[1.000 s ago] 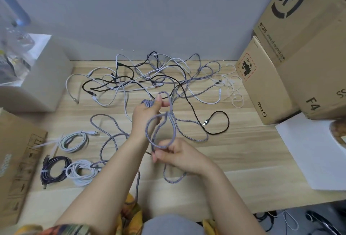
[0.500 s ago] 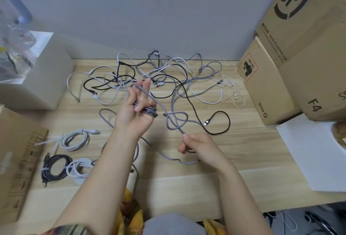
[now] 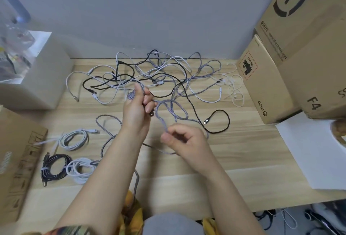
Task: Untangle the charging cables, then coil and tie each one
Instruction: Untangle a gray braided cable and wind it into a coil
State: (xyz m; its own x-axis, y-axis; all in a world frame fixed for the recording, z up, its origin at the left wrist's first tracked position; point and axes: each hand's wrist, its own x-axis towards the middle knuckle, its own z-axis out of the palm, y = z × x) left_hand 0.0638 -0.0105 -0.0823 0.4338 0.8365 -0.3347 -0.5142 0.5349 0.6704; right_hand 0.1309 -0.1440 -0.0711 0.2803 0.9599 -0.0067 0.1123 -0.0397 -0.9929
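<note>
Gripping braided cable [image 3: 171,112]: left hand [image 3: 137,112], right hand [image 3: 184,139] fingers pinching; three coiled cables [image 3: 74,139].

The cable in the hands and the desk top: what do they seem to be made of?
The held cable looks like braided fabric sheathing, matte: a speckled grey-purple weave shows. The desk top looks like pale wood or wood-pattern laminate, smooth: straight grain lines show.

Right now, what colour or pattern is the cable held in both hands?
Braided grey cable with a speckled purplish-white weave, seen in the head view.
</note>
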